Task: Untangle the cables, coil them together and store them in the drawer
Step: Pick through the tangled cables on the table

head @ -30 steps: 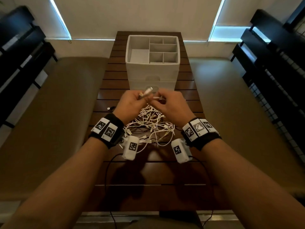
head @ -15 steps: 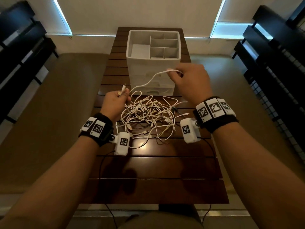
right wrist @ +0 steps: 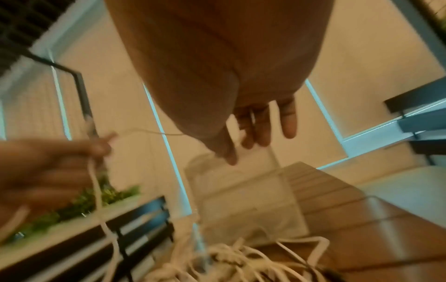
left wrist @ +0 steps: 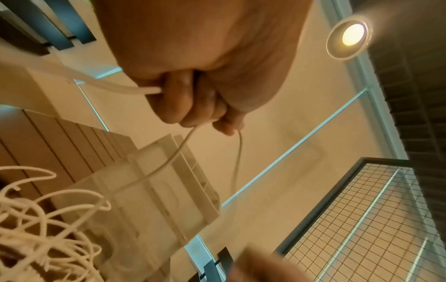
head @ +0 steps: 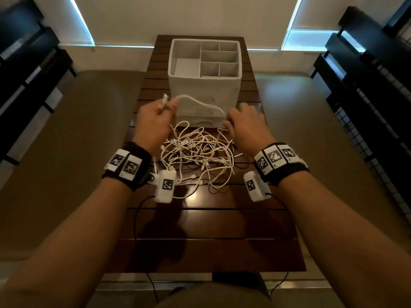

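While the left hand (head: 153, 127) grips one white cable (head: 200, 103) above the tangle (head: 198, 154) and the right hand (head: 246, 127) hangs slack-fingered, empty, untangling seems underway; next, draw that cable free.

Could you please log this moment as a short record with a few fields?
left hand: grips a white cable near its plug end
right hand: fingers straight, no grip seen
cable tangle: loose on the wooden table, between the hands
organiser box: behind the tangle, top compartments hold nothing
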Action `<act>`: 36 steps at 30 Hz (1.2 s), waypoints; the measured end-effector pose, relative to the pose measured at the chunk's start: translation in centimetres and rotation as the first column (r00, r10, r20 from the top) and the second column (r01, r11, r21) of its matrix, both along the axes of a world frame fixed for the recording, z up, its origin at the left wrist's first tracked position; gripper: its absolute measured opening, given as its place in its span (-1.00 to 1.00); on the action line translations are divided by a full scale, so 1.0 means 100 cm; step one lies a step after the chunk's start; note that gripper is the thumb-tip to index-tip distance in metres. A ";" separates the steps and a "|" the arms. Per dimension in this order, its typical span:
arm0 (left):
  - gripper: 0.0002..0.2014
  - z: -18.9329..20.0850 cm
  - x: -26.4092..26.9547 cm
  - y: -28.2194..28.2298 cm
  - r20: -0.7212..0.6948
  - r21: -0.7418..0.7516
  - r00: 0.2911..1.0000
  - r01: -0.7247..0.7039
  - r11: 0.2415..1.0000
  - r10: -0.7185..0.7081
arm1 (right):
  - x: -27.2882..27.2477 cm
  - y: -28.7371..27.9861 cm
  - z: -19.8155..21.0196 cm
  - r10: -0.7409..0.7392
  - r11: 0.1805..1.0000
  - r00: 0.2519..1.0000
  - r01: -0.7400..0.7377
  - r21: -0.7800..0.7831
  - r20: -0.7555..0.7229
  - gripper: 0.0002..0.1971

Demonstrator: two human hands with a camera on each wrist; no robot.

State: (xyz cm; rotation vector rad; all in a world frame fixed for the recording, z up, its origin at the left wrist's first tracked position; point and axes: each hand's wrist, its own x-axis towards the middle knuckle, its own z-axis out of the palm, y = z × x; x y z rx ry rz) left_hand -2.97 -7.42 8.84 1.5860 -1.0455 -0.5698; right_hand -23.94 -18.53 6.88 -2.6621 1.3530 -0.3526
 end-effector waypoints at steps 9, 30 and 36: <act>-0.60 0.011 -0.015 0.004 -0.147 -0.117 0.961 0.220 0.968 -0.236 | 0.004 0.029 -0.048 0.066 0.779 0.986 -0.148 0.609 0.155 -0.43; -0.56 -0.027 0.002 0.006 -0.096 0.150 0.979 0.192 0.970 -0.179 | -0.008 0.015 0.025 0.014 0.953 0.832 -0.178 0.244 0.554 -0.76; -0.54 -0.034 0.005 0.013 -0.044 0.272 0.960 0.278 0.921 -0.277 | -0.019 0.007 0.007 -0.110 0.983 0.991 0.097 0.155 0.078 -0.79</act>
